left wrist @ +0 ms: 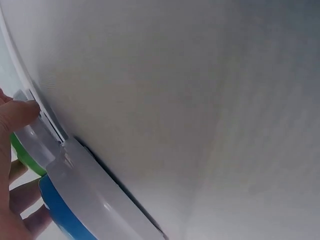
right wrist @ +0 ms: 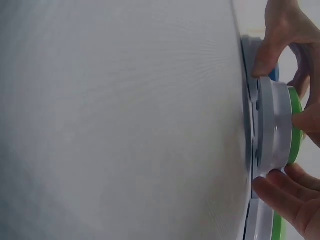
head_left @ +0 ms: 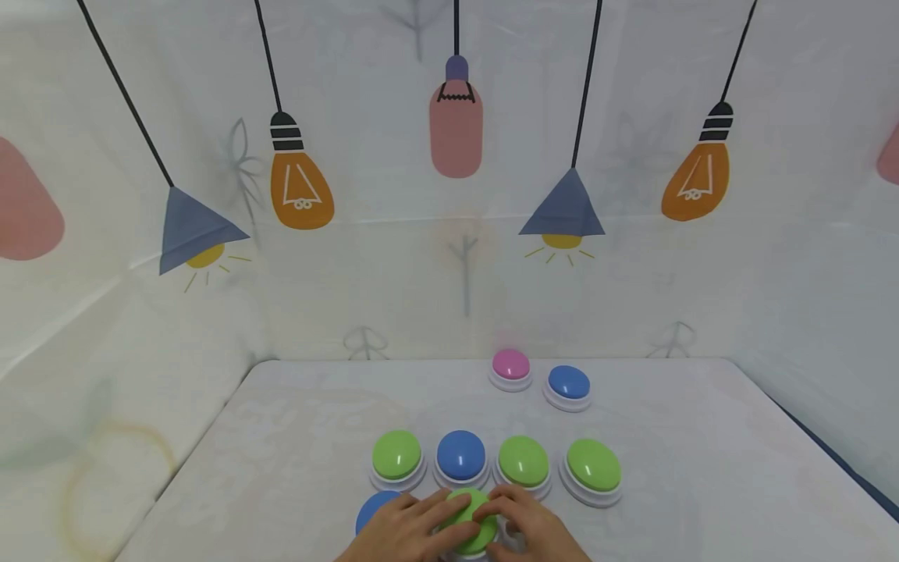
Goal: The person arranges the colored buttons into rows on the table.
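Hands [head_left: 416, 529] [head_left: 528, 524], green button [head_left: 465, 514] between

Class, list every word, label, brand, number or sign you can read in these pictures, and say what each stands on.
None: no text can be read in any view.
The green button between the left hand and right hand shows no lettering on its visible parts; nor do the other buttons.
The backdrop shows printed lamps, but no letters or numbers.
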`<action>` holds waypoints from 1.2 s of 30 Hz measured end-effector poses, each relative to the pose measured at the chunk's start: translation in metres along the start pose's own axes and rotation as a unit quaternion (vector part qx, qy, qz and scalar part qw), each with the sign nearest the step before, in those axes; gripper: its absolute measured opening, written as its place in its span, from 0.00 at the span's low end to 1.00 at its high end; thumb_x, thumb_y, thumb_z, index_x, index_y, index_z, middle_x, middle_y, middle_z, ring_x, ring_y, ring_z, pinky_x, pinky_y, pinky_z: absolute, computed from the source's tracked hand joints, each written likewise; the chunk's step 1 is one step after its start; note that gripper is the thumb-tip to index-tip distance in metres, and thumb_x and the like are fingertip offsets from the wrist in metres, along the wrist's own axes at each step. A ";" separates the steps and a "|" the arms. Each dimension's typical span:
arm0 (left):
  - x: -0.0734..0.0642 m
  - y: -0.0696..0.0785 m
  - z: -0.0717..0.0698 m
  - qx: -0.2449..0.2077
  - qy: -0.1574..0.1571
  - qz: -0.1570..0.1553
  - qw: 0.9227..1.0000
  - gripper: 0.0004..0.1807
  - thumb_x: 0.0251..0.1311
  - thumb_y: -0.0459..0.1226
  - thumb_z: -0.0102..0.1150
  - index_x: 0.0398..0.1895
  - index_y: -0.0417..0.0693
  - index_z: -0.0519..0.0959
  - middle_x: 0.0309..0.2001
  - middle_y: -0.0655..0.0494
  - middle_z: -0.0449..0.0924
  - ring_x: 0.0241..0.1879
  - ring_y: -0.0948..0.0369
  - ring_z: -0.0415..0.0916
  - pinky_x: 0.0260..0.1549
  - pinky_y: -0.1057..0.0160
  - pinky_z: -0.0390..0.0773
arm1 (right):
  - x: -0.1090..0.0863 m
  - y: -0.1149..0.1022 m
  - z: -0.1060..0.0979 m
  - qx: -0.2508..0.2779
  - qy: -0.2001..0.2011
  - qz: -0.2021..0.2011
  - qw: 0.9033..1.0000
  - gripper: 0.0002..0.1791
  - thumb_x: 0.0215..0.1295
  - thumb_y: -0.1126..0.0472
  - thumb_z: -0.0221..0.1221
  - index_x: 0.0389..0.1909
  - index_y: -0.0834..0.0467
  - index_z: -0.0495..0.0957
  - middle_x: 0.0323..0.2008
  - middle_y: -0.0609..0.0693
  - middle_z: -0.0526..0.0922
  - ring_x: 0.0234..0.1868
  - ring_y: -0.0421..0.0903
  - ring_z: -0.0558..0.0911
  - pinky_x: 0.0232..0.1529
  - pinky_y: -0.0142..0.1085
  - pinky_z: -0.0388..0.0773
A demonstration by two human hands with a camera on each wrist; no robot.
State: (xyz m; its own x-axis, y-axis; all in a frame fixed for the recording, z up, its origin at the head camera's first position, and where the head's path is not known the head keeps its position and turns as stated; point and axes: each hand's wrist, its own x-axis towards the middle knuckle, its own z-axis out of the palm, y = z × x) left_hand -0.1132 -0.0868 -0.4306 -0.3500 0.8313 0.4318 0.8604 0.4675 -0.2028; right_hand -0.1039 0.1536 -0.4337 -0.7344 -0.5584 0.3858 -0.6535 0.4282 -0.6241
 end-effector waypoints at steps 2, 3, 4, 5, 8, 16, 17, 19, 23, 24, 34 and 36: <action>0.000 0.001 0.000 0.002 -0.010 -0.002 1.000 0.29 0.61 0.62 0.40 0.62 0.64 0.67 0.60 0.60 0.71 0.53 0.62 0.74 0.33 0.71 0.75 | 0.001 0.001 0.002 -0.007 0.001 -0.008 1.000 0.16 0.53 0.62 0.64 0.44 0.52 0.76 0.43 0.47 0.72 0.37 0.32 0.74 0.32 0.28 0.77; 0.000 0.001 0.000 0.006 -0.014 -0.003 1.000 0.28 0.62 0.62 0.39 0.61 0.64 0.67 0.60 0.60 0.71 0.53 0.62 0.74 0.33 0.71 0.75 | 0.001 0.001 0.002 -0.005 -0.004 -0.005 1.000 0.16 0.54 0.61 0.64 0.44 0.52 0.76 0.43 0.47 0.72 0.37 0.32 0.74 0.31 0.28 0.77; -0.001 0.001 0.000 0.010 -0.017 -0.003 1.000 0.28 0.62 0.62 0.39 0.61 0.64 0.67 0.59 0.60 0.72 0.53 0.62 0.74 0.33 0.70 0.75 | 0.001 0.001 0.002 0.000 -0.010 0.001 1.000 0.16 0.54 0.61 0.64 0.45 0.52 0.76 0.43 0.46 0.72 0.36 0.31 0.74 0.32 0.28 0.77; -0.001 0.001 0.000 0.014 -0.018 -0.003 1.000 0.28 0.62 0.63 0.38 0.60 0.64 0.67 0.59 0.60 0.72 0.52 0.63 0.74 0.33 0.70 0.75 | 0.002 0.001 0.002 -0.001 -0.014 0.002 1.000 0.15 0.54 0.61 0.64 0.45 0.52 0.76 0.43 0.46 0.72 0.36 0.32 0.74 0.32 0.28 0.77; -0.001 0.000 0.000 0.022 -0.015 -0.001 1.000 0.26 0.62 0.62 0.39 0.58 0.64 0.68 0.58 0.60 0.73 0.51 0.63 0.75 0.34 0.69 0.76 | 0.003 0.000 0.003 0.000 -0.029 0.018 0.999 0.15 0.55 0.60 0.63 0.44 0.52 0.76 0.43 0.45 0.72 0.36 0.31 0.73 0.32 0.28 0.76; -0.001 -0.001 -0.002 0.030 -0.024 0.007 0.999 0.22 0.64 0.59 0.38 0.55 0.65 0.68 0.57 0.61 0.73 0.49 0.63 0.75 0.35 0.66 0.77 | 0.007 -0.002 0.005 -0.006 -0.063 0.070 0.996 0.15 0.54 0.58 0.64 0.44 0.49 0.76 0.43 0.42 0.70 0.37 0.32 0.72 0.36 0.30 0.77; -0.001 -0.001 -0.002 0.030 -0.028 0.008 0.999 0.22 0.64 0.59 0.37 0.55 0.65 0.68 0.57 0.61 0.73 0.49 0.63 0.75 0.36 0.66 0.77 | 0.007 -0.002 0.005 -0.013 -0.065 0.071 0.995 0.15 0.54 0.57 0.64 0.44 0.49 0.76 0.43 0.42 0.70 0.38 0.33 0.72 0.37 0.31 0.77; -0.002 -0.002 -0.003 0.024 -0.039 0.008 0.999 0.22 0.65 0.60 0.36 0.56 0.66 0.68 0.57 0.61 0.72 0.50 0.63 0.74 0.37 0.65 0.77 | 0.007 -0.004 0.005 -0.019 -0.076 0.085 0.993 0.16 0.54 0.56 0.64 0.45 0.47 0.75 0.43 0.41 0.69 0.39 0.33 0.72 0.39 0.33 0.77; -0.001 -0.002 -0.003 0.010 -0.060 0.002 0.998 0.23 0.64 0.61 0.35 0.57 0.66 0.67 0.59 0.61 0.72 0.52 0.62 0.74 0.39 0.63 0.78 | 0.005 -0.005 0.005 -0.031 -0.088 0.091 0.991 0.16 0.56 0.53 0.62 0.46 0.45 0.74 0.44 0.41 0.68 0.39 0.34 0.72 0.41 0.33 0.77; -0.001 -0.002 -0.003 0.008 -0.066 0.001 0.998 0.24 0.64 0.61 0.34 0.57 0.66 0.66 0.59 0.60 0.71 0.52 0.61 0.74 0.39 0.63 0.78 | 0.005 -0.006 0.004 -0.029 -0.093 0.096 0.991 0.16 0.57 0.52 0.61 0.47 0.45 0.73 0.44 0.40 0.68 0.39 0.33 0.71 0.41 0.33 0.77; 0.000 -0.003 -0.011 0.004 -0.084 0.000 0.996 0.25 0.64 0.62 0.33 0.57 0.66 0.66 0.59 0.59 0.71 0.53 0.61 0.74 0.42 0.61 0.77 | 0.002 -0.005 0.002 -0.046 -0.077 0.041 0.995 0.17 0.61 0.48 0.58 0.49 0.48 0.72 0.47 0.42 0.69 0.42 0.33 0.74 0.42 0.33 0.78; -0.001 -0.003 -0.010 0.020 -0.061 0.006 0.998 0.23 0.64 0.62 0.35 0.56 0.66 0.67 0.58 0.59 0.72 0.52 0.62 0.74 0.42 0.62 0.77 | 0.001 -0.006 0.001 -0.038 -0.079 0.039 0.995 0.18 0.62 0.48 0.57 0.50 0.49 0.72 0.47 0.42 0.69 0.43 0.33 0.74 0.44 0.33 0.78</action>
State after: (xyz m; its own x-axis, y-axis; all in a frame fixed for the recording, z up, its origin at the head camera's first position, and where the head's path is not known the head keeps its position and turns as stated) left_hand -0.1119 -0.0918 -0.4215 -0.3842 0.8665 0.3187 0.8504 0.4665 -0.2433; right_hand -0.1010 0.1495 -0.4306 -0.7499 -0.6233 0.2217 -0.6114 0.5248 -0.5923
